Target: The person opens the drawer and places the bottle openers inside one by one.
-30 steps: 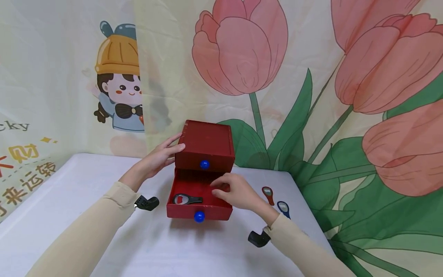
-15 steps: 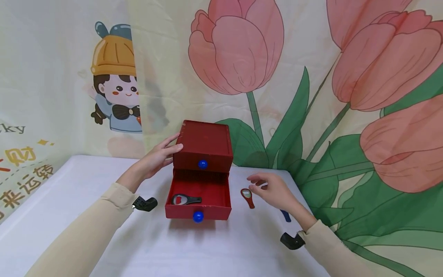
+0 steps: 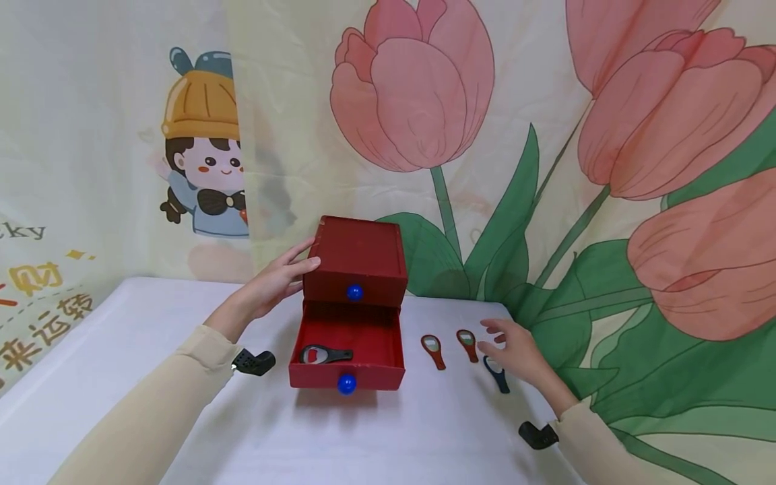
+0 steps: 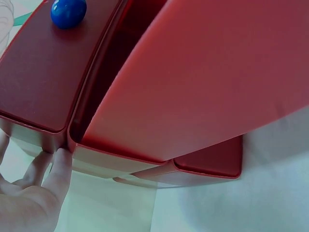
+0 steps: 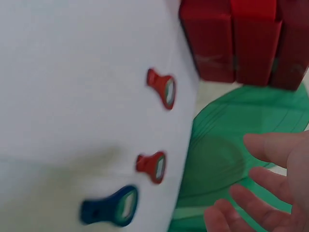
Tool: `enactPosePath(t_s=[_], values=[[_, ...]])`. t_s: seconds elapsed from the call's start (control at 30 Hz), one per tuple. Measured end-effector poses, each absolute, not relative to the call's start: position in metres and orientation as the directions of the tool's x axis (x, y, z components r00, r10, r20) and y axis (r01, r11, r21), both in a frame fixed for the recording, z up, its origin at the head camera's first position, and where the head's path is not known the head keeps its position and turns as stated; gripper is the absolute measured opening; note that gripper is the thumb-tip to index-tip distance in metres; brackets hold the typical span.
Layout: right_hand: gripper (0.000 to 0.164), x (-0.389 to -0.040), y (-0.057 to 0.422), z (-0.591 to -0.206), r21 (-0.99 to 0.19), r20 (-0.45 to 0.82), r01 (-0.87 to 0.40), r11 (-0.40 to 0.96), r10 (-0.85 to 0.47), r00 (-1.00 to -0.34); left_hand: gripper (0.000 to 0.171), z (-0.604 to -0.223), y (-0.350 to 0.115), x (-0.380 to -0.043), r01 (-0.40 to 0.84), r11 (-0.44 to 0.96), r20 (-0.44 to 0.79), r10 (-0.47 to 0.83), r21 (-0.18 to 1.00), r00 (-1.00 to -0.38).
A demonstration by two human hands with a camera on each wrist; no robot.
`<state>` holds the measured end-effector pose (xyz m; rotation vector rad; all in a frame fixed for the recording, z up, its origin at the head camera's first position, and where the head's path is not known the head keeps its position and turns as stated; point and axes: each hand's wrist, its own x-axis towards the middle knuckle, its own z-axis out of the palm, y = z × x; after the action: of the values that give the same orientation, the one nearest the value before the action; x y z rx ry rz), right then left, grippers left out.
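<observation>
White tabletop (image 3: 339,448); far side, cream tulip-printed fabric backdrop (image 3: 291,135). Your left hand (image 3: 269,289): unclenched, touching red two-drawer box (image 3: 358,249). Your right hand (image 3: 515,351): released, near blue round-headed opener (image 3: 500,382).

Head view: high, behind the table (image 3: 212,424), facing forward and down; widest of three. Drawer chest (image 3: 358,249) near centre, toward 7 o'clock; sleeves (image 3: 145,404) enter from 8 and between 4 and 5; curtain (image 3: 291,135) fills 12.

Left wrist: very close, canted; chest crowds frame, blue knob (image 4: 68,12) at 11, left hand (image 4: 36,193) at 8. Shares chest and that hand with head view.

Right wrist: nearer than head, turned sideways, table's far edge toward 3. Right hand (image 5: 270,188) at 4, chest between 1 and 2. Shares red openers (image 5: 155,166) and blue opener (image 5: 111,208) with head view.
</observation>
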<state>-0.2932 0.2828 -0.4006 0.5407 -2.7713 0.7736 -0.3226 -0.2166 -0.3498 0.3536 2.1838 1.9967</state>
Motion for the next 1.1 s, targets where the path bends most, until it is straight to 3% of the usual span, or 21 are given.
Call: enactPosePath(t_s=[0.47, 1.1], values=[[0.057, -0.305, 0.321, -0.448, -0.482, 0.167, -0.246, 0.841, -0.187, -0.968, 0.083, -0.35, -0.217, -0.322, 0.064, 0.078, 0.039, 0.281, 0.995, -0.959], [0.061, -0.307, 0.332, -0.48, -0.446, 0.117, -0.19, 0.874, -0.154, -0.981, 0.082, -0.35, -0.216, -0.323, 0.053, 0.088, 0.027, 0.273, 0.995, -0.962]])
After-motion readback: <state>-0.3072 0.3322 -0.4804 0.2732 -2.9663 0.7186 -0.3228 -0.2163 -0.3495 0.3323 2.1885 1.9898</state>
